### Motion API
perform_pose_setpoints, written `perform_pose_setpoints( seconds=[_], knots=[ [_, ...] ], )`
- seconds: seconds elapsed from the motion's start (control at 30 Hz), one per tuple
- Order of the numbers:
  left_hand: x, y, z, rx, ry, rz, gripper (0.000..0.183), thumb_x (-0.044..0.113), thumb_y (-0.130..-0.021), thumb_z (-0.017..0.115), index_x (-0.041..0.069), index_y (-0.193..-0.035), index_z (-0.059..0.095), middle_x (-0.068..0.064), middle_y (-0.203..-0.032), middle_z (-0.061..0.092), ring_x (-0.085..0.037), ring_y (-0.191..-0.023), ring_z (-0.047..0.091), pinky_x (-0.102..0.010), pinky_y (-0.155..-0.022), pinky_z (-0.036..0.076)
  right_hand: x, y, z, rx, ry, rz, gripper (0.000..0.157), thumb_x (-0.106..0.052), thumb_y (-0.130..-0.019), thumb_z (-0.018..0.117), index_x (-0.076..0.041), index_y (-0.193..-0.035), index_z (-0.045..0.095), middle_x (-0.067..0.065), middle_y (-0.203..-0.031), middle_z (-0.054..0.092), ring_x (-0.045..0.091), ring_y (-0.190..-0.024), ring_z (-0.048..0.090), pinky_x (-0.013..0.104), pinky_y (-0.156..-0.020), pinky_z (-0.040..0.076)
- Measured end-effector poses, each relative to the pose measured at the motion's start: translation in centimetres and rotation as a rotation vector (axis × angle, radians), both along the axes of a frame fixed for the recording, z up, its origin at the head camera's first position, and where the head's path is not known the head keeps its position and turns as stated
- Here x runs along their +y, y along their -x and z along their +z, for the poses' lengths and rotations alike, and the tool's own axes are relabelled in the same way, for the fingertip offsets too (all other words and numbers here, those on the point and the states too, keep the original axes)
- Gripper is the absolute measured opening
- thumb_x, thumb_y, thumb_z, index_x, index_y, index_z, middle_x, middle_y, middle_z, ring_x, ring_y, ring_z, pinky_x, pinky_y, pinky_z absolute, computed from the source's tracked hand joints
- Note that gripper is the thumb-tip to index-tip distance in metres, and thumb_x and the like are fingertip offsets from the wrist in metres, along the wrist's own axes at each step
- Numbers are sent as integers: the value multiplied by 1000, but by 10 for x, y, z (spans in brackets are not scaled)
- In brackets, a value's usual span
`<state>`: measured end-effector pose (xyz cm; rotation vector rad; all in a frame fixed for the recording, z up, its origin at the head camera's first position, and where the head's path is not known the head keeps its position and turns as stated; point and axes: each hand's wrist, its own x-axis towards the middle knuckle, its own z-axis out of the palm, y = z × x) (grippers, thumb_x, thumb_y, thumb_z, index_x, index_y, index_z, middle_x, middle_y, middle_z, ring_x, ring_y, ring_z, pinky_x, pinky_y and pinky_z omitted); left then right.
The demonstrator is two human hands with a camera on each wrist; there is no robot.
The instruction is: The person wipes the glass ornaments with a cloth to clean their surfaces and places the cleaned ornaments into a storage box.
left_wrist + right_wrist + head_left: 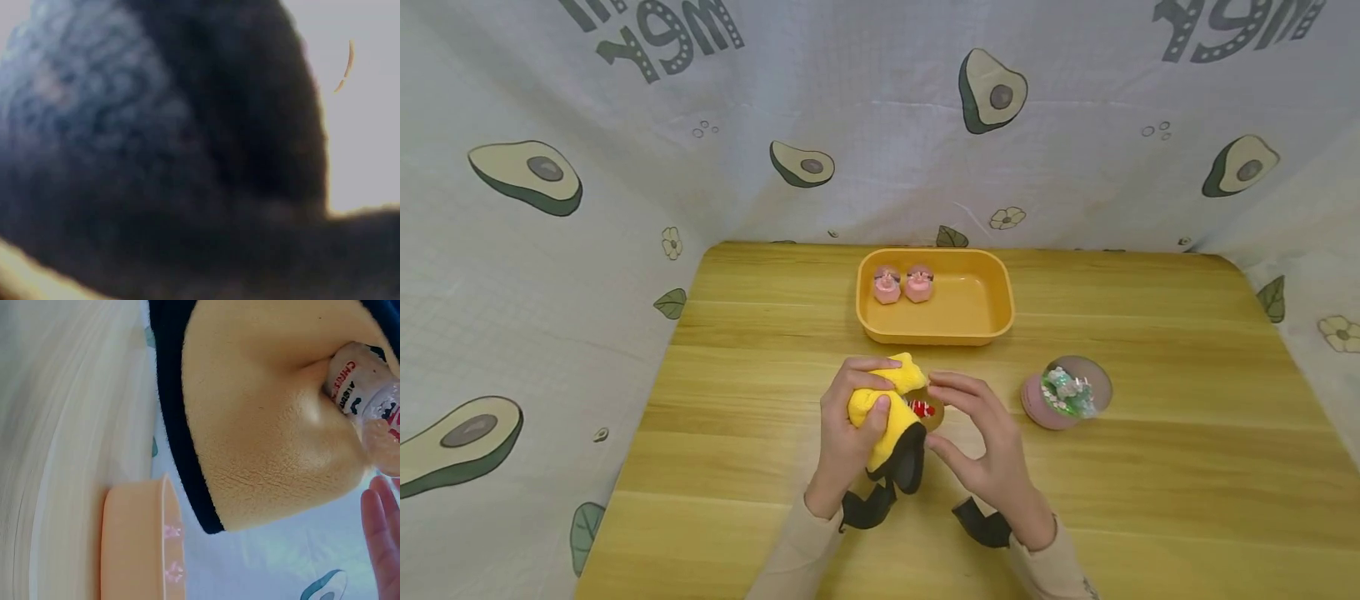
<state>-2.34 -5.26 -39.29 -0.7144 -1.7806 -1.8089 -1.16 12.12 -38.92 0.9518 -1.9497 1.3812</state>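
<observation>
Left hand [850, 421] clamps yellow cloth [897, 427]; snow globe [922, 409] pokes out toward right hand [988, 437], thumb and fingers parted, touch unclear.

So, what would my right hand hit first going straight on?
Probably the small globe against the yellow cloth, close to your right hand; whether they touch is unclear.

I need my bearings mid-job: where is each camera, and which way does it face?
Head: on the head, facing forward and down at the table; left hand, right hand and sleeves show.
Left wrist: on that wrist, facing blurred dark material close up; no hand discernible.
Right wrist: on that wrist, facing the yellow cloth and lettered globe; fingers show at right edge.
Head and right wrist share cloth, globe and tray.
</observation>
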Motion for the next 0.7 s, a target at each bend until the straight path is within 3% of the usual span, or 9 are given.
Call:
perform_pose_setpoints(
  seconds=[0.13, 0.23, 0.33, 0.57, 0.7],
  knots=[
    [0, 0, 1, -4, -3, -13, 17, 19, -91, 53, 2, -93, 55, -18, -104, 61, -30, -95, 60, -35, -81, 52, 0, 2, -1, 80, 24, 29, 38, -23, -88, 68, 10, -106, 63, 22, -107, 63, 21, -103, 61, 23, -89, 47],
    [0, -1, 2, 0, 6, -26, 13, 15, -88, 53, 2, -92, 55, -18, -103, 60, -31, -94, 60, -35, -81, 52, 0, 2, -1, 86, 42, 15, 38, -23, -85, 70, 11, -102, 64, 21, -103, 65, 21, -99, 63, 23, -87, 48],
    [0, 0, 2, 17, 24, -32, 13, 14, -88, 54, 2, -92, 55, -18, -102, 61, -31, -93, 60, -36, -80, 52, 0, 0, -2, 34, 56, -15, 42, -27, -84, 70, 11, -101, 64, 20, -100, 66, 19, -97, 64, 23, -86, 48],
    [1, 0, 1, 60, 58, -23, 15, 18, -90, 54, 3, -91, 56, -17, -101, 61, -30, -93, 61, -36, -81, 52, -1, -8, -2, -211, 165, -20, 47, -28, -82, 70, 12, -105, 63, 17, -95, 67, 13, -86, 63, 21, -80, 51],
    [1, 0, 1, 28, 17, -3, 16, 18, -90, 54, 2, -91, 55, -18, -101, 61, -30, -93, 60, -36, -82, 52, -1, -7, -1, -178, 100, -17, 50, -31, -86, 68, 11, -111, 60, 19, -104, 64, 16, -94, 61, 22, -83, 49]
  ],
)
